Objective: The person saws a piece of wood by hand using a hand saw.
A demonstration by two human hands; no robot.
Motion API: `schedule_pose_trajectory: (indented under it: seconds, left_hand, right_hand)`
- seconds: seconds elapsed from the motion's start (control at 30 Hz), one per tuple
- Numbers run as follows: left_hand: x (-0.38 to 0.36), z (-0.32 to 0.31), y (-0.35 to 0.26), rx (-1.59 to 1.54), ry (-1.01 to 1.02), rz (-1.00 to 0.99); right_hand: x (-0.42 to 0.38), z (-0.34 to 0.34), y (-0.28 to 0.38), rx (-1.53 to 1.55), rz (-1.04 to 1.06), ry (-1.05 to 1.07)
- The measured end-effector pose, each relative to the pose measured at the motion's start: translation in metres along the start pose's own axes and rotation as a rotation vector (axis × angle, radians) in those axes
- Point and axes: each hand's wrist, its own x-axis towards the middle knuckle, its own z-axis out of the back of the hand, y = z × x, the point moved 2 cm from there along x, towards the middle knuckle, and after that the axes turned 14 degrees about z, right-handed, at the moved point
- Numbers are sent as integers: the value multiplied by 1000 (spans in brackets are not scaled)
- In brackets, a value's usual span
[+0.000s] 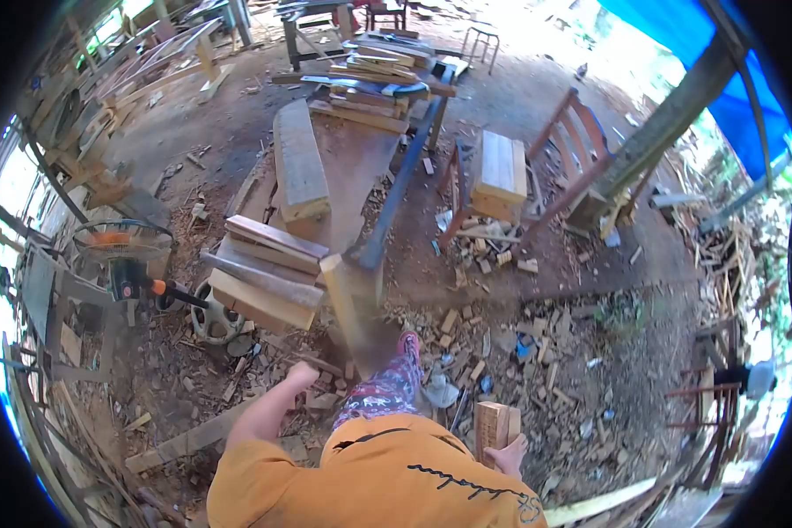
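My right hand [509, 453] grips short wooden blocks [491, 424] at my right side, its fingers against their outer face. At least two pieces seem to be pressed together there. My left hand [304, 377] hangs in front of my left hip, curled into a fist, and nothing shows in it. Just beyond that fist is a stack of thick boards [268, 268]. Beside the stack a pale upright wooden post [343, 304] rises near my foot.
Offcuts and chips [537, 361] litter the ground around my legs. A fan [125, 255] stands at left. Ahead are a long thick plank [299, 158], a pile of boards [378, 70] and a squared timber block [500, 176] beside a wooden chair frame [576, 132].
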Motion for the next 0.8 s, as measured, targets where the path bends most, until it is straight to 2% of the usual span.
schedule_pose_trajectory:
  seconds: [0.03,0.1,0.13,0.2,0.23,0.27,0.3,0.37,0.43,0.47,0.53,0.6,0.7,0.73,0.77,0.8]
  left_hand:
    - [7,-3,-1,-15,-79,-3]
    - [3,0,-37,-94,155,118]
    - [5,4,-66,-133,160,122]
    - [-1,6,-120,-317,353,8]
    - [-17,21,-157,-328,286,-83]
    - [20,3,-185,-365,147,-413]
    - [12,8,-214,-402,85,-468]
    - [-10,35,-282,-415,18,-520]
    - [-29,62,-337,-428,41,-560]
    - [-40,73,-357,-490,-16,-638]
    - [-60,110,-393,-540,135,-638]
    - [-73,119,-411,-647,184,-599]
    - [-84,151,-440,-844,43,-566]
    - [-79,150,-446,-866,-103,-530]
    - [-73,152,-453,-878,-249,-501]
    - [-77,156,-459,-981,-208,-464]
  right_hand:
    - [29,9,13,-5,18,-1]
    - [93,47,47,-65,154,-25]
    - [118,74,83,-101,203,-10]
    - [175,92,109,-138,314,3]
    - [209,115,144,-153,421,-7]
    - [237,138,175,-153,512,58]
    - [268,152,189,-185,537,76]
    - [327,165,225,-242,819,-79]
    - [344,211,307,-251,811,9]
    - [359,226,334,-249,876,23]
    - [405,240,382,-254,970,54]
    - [448,243,420,-315,1188,108]
    - [468,260,501,-326,1354,236]
    - [478,263,522,-319,1357,232]
    - [489,263,543,-355,1463,315]
    - [494,263,560,-393,1556,401]
